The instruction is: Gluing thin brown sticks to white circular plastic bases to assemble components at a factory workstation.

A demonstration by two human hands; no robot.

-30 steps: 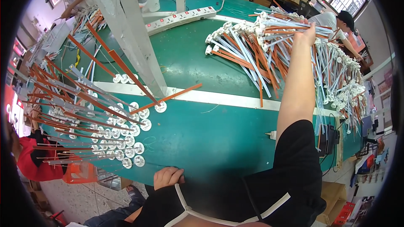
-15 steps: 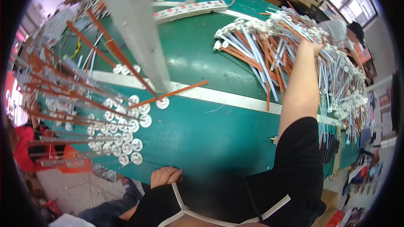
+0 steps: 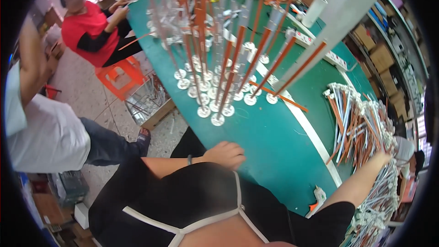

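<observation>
My left hand rests at the near edge of the green table, its fingers loosely bent and nothing seen in them. Beyond it stand several round white bases with long brown-orange and silvery strips rising from them. One brown strip lies flat beside the standing group. My right arm reaches out to a big heap of strips with white end pieces, where my right hand touches the heap; its fingers are hidden. Near my right forearm lies a white and orange glue gun.
A pale post rises from the table beside a power strip and a white cylinder. At left, a person in red sits on an orange stool, near a person in white. A scrap box is on the floor.
The view has swung left, bringing the two people on that side and the glue gun into sight. My right hand is still at the heap, and my left stays at the table edge.
</observation>
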